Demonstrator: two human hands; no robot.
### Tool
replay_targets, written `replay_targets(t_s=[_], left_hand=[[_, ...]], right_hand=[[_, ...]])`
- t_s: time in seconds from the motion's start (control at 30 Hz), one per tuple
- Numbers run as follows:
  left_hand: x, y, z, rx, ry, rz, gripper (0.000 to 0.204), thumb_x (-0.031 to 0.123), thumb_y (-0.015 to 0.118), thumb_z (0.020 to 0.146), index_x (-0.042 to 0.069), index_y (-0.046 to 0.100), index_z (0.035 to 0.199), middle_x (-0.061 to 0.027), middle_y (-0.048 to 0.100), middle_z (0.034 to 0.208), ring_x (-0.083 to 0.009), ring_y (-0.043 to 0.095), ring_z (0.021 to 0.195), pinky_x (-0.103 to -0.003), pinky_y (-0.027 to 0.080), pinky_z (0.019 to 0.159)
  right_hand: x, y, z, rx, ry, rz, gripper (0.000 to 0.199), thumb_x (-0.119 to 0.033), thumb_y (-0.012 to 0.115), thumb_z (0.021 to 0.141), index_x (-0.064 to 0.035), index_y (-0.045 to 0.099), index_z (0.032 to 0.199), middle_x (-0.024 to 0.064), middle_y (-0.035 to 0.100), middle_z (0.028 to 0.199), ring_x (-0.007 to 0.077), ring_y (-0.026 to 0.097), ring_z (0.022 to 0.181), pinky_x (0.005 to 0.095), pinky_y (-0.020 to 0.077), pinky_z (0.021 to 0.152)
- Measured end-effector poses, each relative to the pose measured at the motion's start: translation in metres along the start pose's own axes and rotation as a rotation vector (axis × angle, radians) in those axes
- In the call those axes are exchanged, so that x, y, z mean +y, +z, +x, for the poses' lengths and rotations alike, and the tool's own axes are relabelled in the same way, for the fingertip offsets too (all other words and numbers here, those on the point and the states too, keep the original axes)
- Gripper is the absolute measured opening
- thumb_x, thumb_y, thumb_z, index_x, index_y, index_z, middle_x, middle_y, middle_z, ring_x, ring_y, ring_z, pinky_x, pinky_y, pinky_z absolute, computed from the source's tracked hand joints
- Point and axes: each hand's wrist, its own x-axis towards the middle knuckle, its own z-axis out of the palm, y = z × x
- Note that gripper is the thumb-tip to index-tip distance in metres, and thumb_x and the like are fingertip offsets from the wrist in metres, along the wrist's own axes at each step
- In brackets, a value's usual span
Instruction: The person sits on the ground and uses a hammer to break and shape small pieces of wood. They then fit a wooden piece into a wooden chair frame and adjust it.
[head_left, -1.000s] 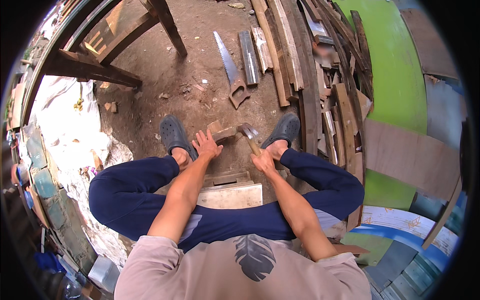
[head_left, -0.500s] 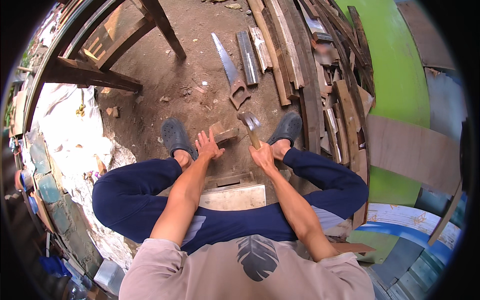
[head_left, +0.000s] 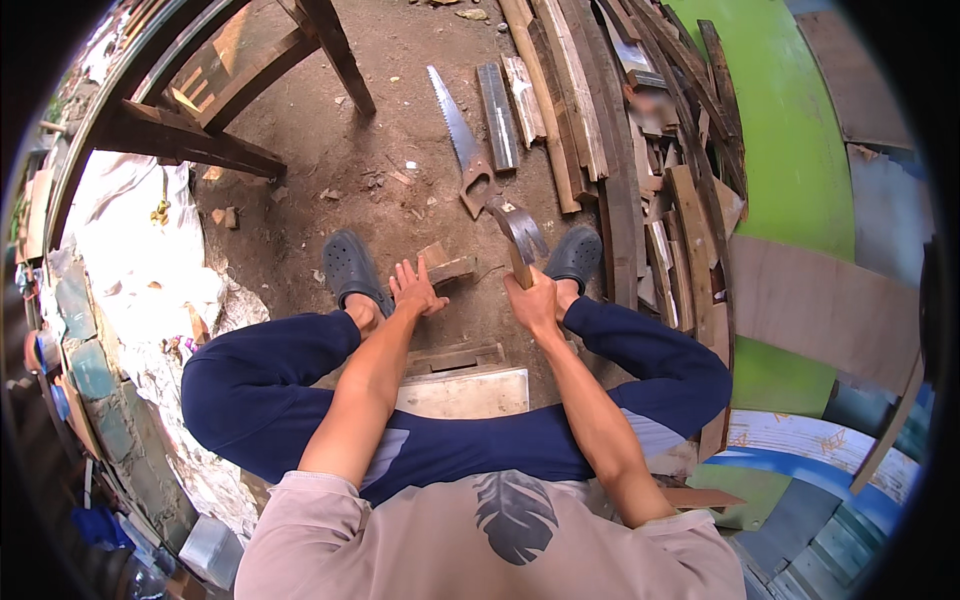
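My right hand (head_left: 531, 300) is wrapped round the wooden handle of a claw hammer (head_left: 517, 226), whose metal head is raised above the ground. My left hand (head_left: 416, 290) has its fingers stretched and spread, resting against a short piece of wood (head_left: 452, 269) between my feet; how firmly it presses cannot be seen. Past the hammer head, a handsaw (head_left: 463, 140) with a brown handle lies on the dirt. Close in front of me is a pale wooden board (head_left: 465, 393), with darker wood strips (head_left: 455, 358) along its far edge.
Stacked planks and scraps (head_left: 625, 150) run along the right, beside a green panel (head_left: 795, 150). A metal-faced bar (head_left: 497, 117) lies beyond the saw. At the upper left stands a dark wooden frame (head_left: 190, 145), near white sheeting (head_left: 150, 260). My clogs (head_left: 352, 268) flank the work.
My right hand has lifted the hammer, and its head has moved up and slightly right, with the claw now turned more into view. My left hand stays by the wood.
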Motion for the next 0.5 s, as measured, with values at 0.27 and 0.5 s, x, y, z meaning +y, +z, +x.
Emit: replay_targets(t_s=[0.27,0.5], left_hand=[[0.001,-0.008,0.003,-0.010,0.049,-0.015,0.114,0.052,0.068,0.082,0.014,-0.012,0.153,-0.0188,-0.008,0.160,-0.0342,-0.006,0.148,-0.050,0.004,0.118],[-0.008,0.003,0.004,0.009,0.091,-0.056,0.115,0.050,0.070,0.081,0.015,-0.013,0.153,-0.0183,-0.009,0.160,-0.0341,-0.005,0.148,-0.050,0.005,0.118]], right_hand=[[0.092,0.026,0.003,-0.132,0.068,-0.217,0.027,-0.024,0.068,0.081,0.0019,0.063,0.081,0.0180,0.060,0.063,0.0290,0.061,0.057,0.0403,0.0459,0.056],[0.075,0.024,-0.009,0.033,-0.311,0.022,0.023,-0.021,0.063,0.080,0.0005,0.066,0.087,0.0239,0.065,0.075,0.0381,0.067,0.072,0.0426,0.0513,0.064]])
